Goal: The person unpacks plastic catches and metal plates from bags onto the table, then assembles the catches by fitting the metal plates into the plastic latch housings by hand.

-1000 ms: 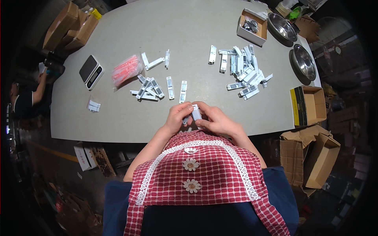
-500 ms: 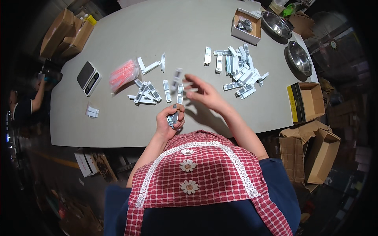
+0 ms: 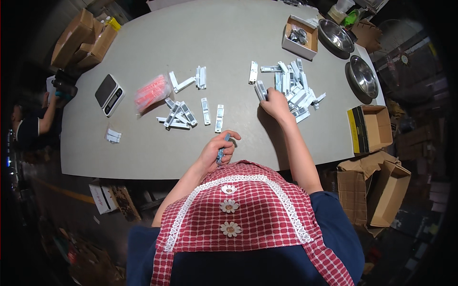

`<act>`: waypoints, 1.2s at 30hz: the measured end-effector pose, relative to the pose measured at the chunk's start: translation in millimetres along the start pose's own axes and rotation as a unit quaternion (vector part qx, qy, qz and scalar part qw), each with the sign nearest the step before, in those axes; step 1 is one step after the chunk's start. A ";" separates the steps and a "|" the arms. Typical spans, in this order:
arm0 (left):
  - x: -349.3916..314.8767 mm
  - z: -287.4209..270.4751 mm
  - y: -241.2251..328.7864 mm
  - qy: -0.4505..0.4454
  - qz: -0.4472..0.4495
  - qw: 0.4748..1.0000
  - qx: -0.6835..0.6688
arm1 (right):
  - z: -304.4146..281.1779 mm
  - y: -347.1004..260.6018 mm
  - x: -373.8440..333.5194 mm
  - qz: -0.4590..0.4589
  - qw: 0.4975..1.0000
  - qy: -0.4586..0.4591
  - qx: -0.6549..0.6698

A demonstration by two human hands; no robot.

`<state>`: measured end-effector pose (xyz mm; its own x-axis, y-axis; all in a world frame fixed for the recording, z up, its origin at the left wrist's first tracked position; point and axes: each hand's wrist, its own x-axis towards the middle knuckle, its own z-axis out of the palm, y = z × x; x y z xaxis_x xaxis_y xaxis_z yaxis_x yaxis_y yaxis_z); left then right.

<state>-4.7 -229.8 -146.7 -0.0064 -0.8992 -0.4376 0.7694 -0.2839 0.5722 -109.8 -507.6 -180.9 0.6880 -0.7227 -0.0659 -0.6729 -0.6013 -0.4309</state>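
My right hand point(image 3: 276, 105) is closed on a slim white-and-grey oblong fitting point(image 3: 261, 90), lifted at the left side of a loose pile of similar fittings point(image 3: 298, 90). Close to my apron, my left hand point(image 3: 218, 151) curls around some small metal pieces point(image 3: 220, 155), mostly hidden by the fingers; its index finger sticks out. Just beyond that hand, one white fitting point(image 3: 219, 118) lies lengthwise, with another point(image 3: 205, 111) beside it. A smaller crossed heap point(image 3: 179, 114) rests to the left. A single fitting point(image 3: 253, 72) lies beyond my right hand.
A pink plastic-wrapped bundle point(image 3: 152, 93), a digital scale point(image 3: 109, 95) and a small clear bag point(image 3: 113, 135) lie on the left of the table. At the right stand a white box point(image 3: 299, 50), two steel bowls point(image 3: 336, 35) and an open carton point(image 3: 377, 126). A person's arm point(image 3: 47, 114) shows far left.
My right hand has moved right from the middle to the pile and grasped a fitting there. The piece that was mid-air now lies with the left ones. My left hand has drawn slightly nearer me.
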 end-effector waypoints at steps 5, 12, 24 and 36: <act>8.9 -4.2 -5.3 0.072 -0.008 0.995 0.075 | -11.6 2.5 -52.8 0.151 0.803 -0.213 0.535; 21.7 0.2 -9.9 0.144 0.016 0.967 0.210 | -7.5 -19.9 -115.8 0.092 0.722 -0.239 0.643; 17.3 10.5 -2.0 0.156 0.098 0.941 0.283 | -8.2 -41.1 -128.3 -0.029 0.810 -0.302 0.503; 8.9 9.2 -5.2 0.079 0.030 0.995 0.060 | 3.7 -64.6 -133.5 -0.053 0.913 -0.125 0.386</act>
<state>-14.6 -239.4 -147.2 0.1440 -0.8549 -0.4984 0.6829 -0.2786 0.6753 -157.2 -371.0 -147.6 0.8436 -0.5160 -0.1484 -0.2735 -0.1752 -0.9458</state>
